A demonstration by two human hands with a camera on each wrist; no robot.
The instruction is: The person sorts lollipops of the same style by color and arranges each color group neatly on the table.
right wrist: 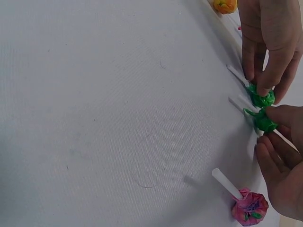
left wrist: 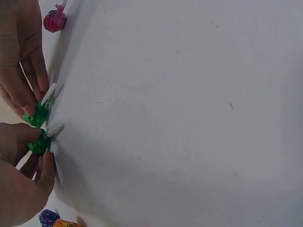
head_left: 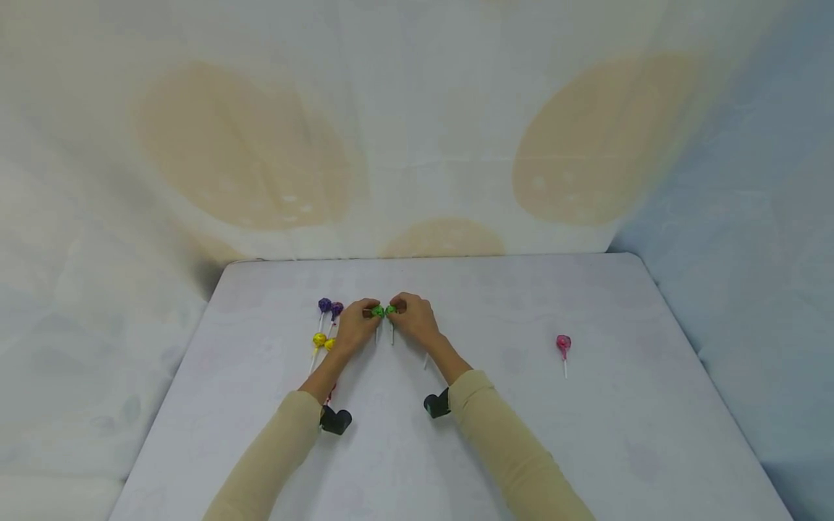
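Note:
Two green-wrapped lollipops lie side by side on the white table, heads away from me. My left hand pinches the head of the left green lollipop. My right hand pinches the head of the right green lollipop. Their white sticks point back toward me. Both heads almost touch. In the right wrist view a pink lollipop lies just beside the right hand.
Two purple lollipops and two yellow ones lie just left of the left hand. A single pink lollipop lies apart at the right. A draped cloth backdrop rises behind the table's far edge.

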